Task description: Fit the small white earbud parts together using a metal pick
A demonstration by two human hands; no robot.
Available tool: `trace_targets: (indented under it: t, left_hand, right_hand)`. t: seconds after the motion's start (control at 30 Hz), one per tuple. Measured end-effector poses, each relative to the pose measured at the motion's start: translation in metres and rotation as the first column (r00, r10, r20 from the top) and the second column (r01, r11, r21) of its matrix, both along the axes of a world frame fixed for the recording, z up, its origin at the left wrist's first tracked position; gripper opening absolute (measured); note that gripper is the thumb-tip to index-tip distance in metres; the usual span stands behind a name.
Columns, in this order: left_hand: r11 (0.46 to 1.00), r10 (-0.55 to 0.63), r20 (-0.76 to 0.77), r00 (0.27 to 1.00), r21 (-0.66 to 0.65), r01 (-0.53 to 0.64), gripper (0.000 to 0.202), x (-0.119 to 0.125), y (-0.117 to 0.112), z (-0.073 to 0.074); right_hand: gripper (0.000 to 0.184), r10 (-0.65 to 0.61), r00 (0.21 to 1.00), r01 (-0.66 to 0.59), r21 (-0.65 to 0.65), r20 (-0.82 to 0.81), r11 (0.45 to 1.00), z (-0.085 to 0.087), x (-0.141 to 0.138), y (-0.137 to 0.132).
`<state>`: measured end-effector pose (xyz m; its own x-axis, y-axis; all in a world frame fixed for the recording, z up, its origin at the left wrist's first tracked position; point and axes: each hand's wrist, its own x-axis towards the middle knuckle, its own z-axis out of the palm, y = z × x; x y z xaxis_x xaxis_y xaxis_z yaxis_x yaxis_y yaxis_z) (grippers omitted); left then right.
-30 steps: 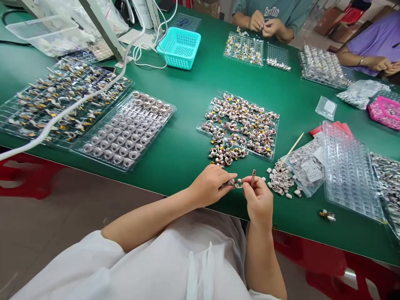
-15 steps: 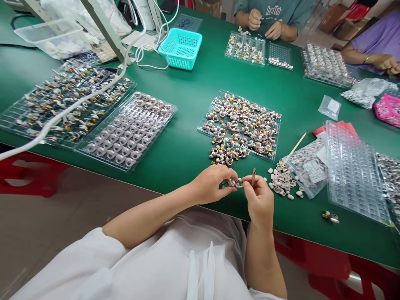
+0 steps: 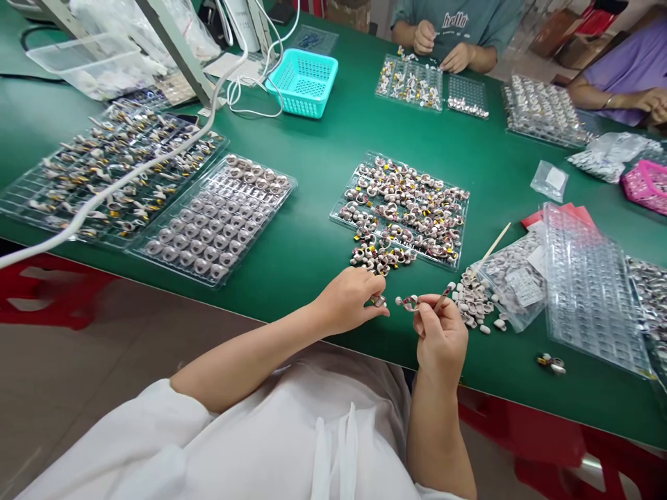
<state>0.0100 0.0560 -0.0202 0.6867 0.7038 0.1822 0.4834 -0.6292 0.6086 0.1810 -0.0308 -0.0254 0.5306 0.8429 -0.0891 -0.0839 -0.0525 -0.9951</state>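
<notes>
The left hand (image 3: 350, 300) pinches a small pale-and-metallic part (image 3: 379, 301) between thumb and fingers. Just to its right, apart from it, the right hand (image 3: 442, 335) grips a small pale ring-shaped piece (image 3: 410, 303) and a slim brown stick (image 3: 444, 297). Right of that lie loose pale oval caps (image 3: 473, 300); farther off, a clear plastic tray (image 3: 340, 215) bears many ring-shaped pieces.

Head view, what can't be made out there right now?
Head view: small parts in the left hand, partly hidden by that hand.
Head view: lower end of the slim tool, hidden by the right hand.
Head view: pink basket, cut off by the right edge.
Head view: bag label, print too small to read.
</notes>
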Motion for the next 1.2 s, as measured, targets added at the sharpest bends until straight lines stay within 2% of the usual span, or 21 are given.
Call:
trace_targets:
  t: [0.03,0.1,0.2,0.33,0.4,0.47,0.6,0.67,0.73,0.83,0.93,1.03,1.2]
  left_hand:
    - [0.999,0.019,-0.013,1.0,0.028,-0.019,0.028,0.0,-0.001,-0.001]
    - [0.997,0.05,0.009,0.999,0.064,-0.051,0.038,-0.001,-0.003,-0.002]
    - [0.996,0.037,0.175,0.984,0.076,-0.051,0.055,0.0,-0.009,-0.001]
    - [0.999,-0.03,0.437,0.899,0.022,0.023,0.028,0.003,-0.018,0.001]
    - [0.999,0.009,0.511,0.86,-0.05,0.02,0.018,0.003,-0.021,0.001]
    - [0.989,0.073,0.542,0.837,-0.147,0.008,0.016,0.002,-0.024,0.003]
    - [0.947,0.14,0.565,0.813,-0.315,0.056,0.018,-0.005,-0.028,0.008]
    - [0.926,0.149,0.577,0.803,-0.366,0.091,0.019,-0.008,-0.029,0.01]
    - [0.904,0.154,0.588,0.794,-0.408,0.127,0.019,-0.012,-0.03,0.012]
    - [0.832,0.193,0.581,0.791,-0.524,0.182,0.02,-0.015,-0.031,0.016]
    - [0.688,0.292,0.546,0.786,-0.691,0.224,0.023,-0.016,-0.033,0.018]
    - [0.547,0.377,0.513,0.771,-0.795,0.262,0.025,-0.014,-0.033,0.018]
    - [0.411,0.429,0.503,0.751,-0.849,0.333,0.026,-0.012,-0.033,0.016]
  right_hand:
    - [0.013,-0.01,0.999,0.011,0.016,-0.033,1.0,0.001,0.0,0.0]
    - [0.013,-0.029,0.996,0.032,0.042,-0.087,0.999,0.002,-0.002,-0.001]
    - [0.012,-0.04,0.988,0.049,0.055,-0.151,0.997,0.005,-0.006,-0.005]
    - [0.01,-0.017,0.974,0.032,0.064,-0.225,0.997,0.008,-0.015,-0.011]
    - [0.009,0.006,0.967,0.011,0.066,-0.253,0.998,0.009,-0.019,-0.015]
    - [0.01,0.045,0.964,-0.031,0.055,-0.262,0.998,0.009,-0.021,-0.019]
    - [0.023,0.143,0.972,-0.135,0.052,-0.186,0.989,0.008,-0.018,-0.028]
    - [0.028,0.17,0.982,-0.164,0.076,-0.084,0.984,0.008,-0.017,-0.032]
    - [0.027,0.172,0.982,-0.178,0.097,0.074,0.979,0.009,-0.017,-0.035]
    - [0.02,0.158,0.924,-0.207,0.108,0.349,0.972,0.013,-0.017,-0.036]
    - [0.018,0.145,0.833,-0.242,0.116,0.534,0.963,0.015,-0.015,-0.035]
    - [0.016,0.161,0.811,-0.261,0.102,0.562,0.96,0.015,-0.014,-0.035]
    - [0.007,0.211,0.863,-0.247,0.02,0.459,0.969,0.015,-0.017,-0.035]
